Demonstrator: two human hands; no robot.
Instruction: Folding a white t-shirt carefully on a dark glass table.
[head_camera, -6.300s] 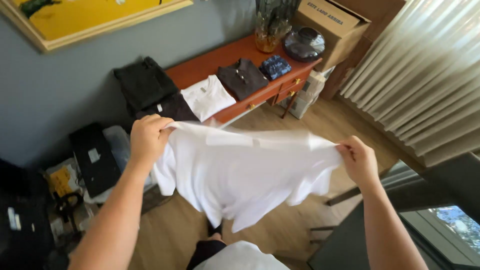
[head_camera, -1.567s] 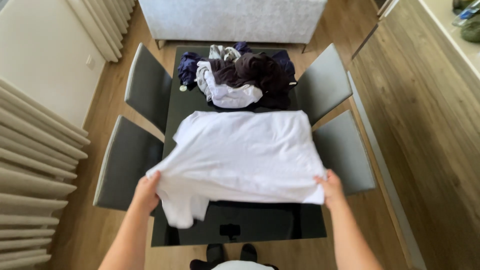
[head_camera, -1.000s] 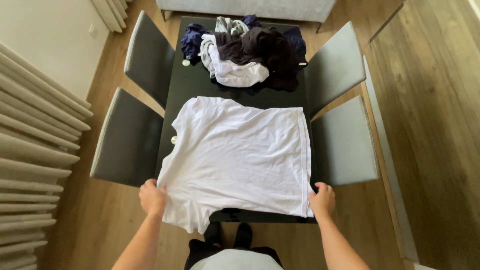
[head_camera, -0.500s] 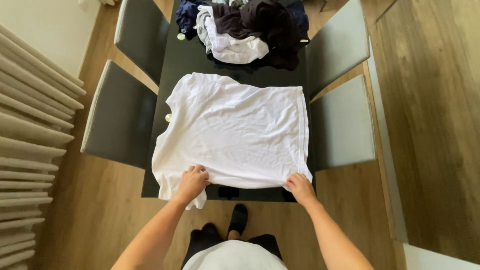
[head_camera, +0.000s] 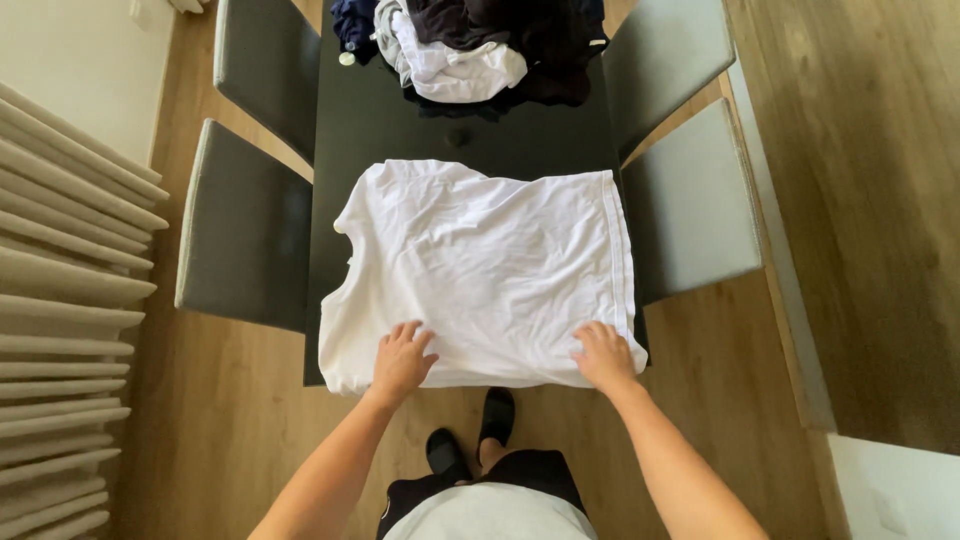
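The pile of dark and white clothes (head_camera: 470, 50) is cut off by the top edge; the white shirt (head_camera: 480, 270) hides the desk's (head_camera: 400, 130) near edge.

A black table (head_camera: 460, 140) with clothing laid on it.

A white T-shirt (head_camera: 480, 265) is spread flat over the near half of the table, its near edge pressed under the left grip (head_camera: 402, 358) and the right grip (head_camera: 603, 353). Well beyond both grips, at the far end, a heap of dark and white clothes (head_camera: 470, 45) is piled; a small round object (head_camera: 346, 59) is seen beside it.
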